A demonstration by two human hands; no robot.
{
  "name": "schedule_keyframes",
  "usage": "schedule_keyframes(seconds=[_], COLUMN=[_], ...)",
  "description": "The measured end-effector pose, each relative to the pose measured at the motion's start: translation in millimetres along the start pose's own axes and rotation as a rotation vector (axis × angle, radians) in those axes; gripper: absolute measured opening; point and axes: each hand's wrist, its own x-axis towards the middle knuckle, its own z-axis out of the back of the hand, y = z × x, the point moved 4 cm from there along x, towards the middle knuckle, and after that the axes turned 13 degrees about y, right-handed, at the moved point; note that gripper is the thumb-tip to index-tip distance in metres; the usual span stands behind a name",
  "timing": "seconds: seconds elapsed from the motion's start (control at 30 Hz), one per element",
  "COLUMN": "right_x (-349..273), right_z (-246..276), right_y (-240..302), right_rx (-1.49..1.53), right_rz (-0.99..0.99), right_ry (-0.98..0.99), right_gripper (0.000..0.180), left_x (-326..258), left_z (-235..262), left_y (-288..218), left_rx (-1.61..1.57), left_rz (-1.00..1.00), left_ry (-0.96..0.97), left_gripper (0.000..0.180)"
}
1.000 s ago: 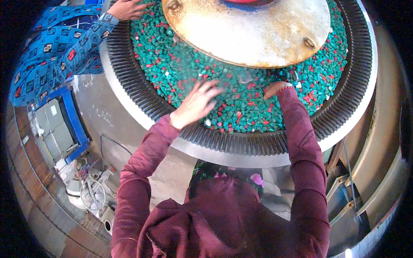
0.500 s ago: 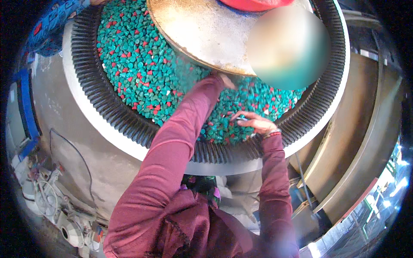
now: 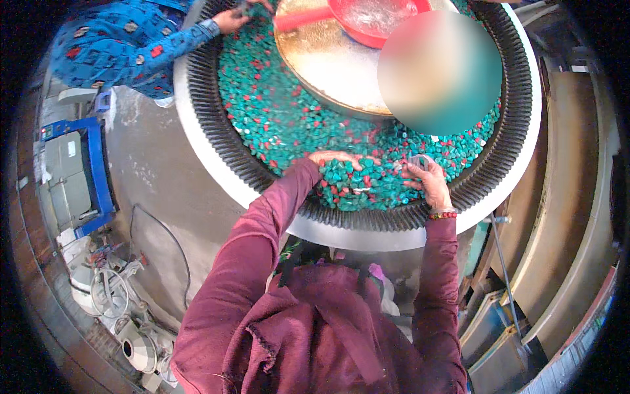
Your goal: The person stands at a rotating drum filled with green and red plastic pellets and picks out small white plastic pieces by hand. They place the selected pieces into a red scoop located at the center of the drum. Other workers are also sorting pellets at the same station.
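Small green and red cone-shaped tumbling media (image 3: 282,128) fill a round tub with a black ribbed lining (image 3: 207,98). My left hand (image 3: 338,158) lies in the media near the tub's front, fingers stretched toward the right behind a heap of pieces. Its lower part is hidden by them. To its right, my right hand (image 3: 430,182), with a beaded bracelet at the wrist, is closed on a small shiny grey piece (image 3: 420,161). The kind of that piece cannot be made out. Its fingertips are just over the media.
A round, stained pale cover (image 3: 328,72) fills the tub's middle and carries a red sieve-like pan (image 3: 374,23) with a handle. At the far left, a co-worker's hand (image 3: 231,21) reaches over the rim. A black cable (image 3: 174,236) lies on the floor.
My left hand has drawn back from the centre cover toward the tub's front edge. My right hand has stayed near the front right. A co-worker's hand has come into view, and the view has shifted.
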Motion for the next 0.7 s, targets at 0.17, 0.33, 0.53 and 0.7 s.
schedule_keyframes(seconds=[0.17,0.33,0.53,0.7], right_x=[-4.2,-1.2,-0.7,-5.7], right_z=[-61.3,-111.6,-133.2,-147.0], right_y=[16.0,21.7,22.1,2.3], right_rx=[0.160,0.352,0.234,0.197], right_rz=[0.075,0.168,0.163,0.272], right_ry=[0.123,0.202,0.139,-0.063], right_gripper=[0.050,0.040,0.032,0.025], left_x=[-20.5,-40.1,-40.5,-23.8], left_z=[-55.6,-85.6,-87.3,-87.0], left_y=[-55.8,-69.3,-49.3,-29.7], left_rx=[0.155,-0.056,0.265,0.346], left_rz=[-0.210,-0.364,-0.339,-0.405], left_ry=[0.017,-0.197,-0.504,-0.515], left_gripper=[0.076,0.064,0.059,0.063])
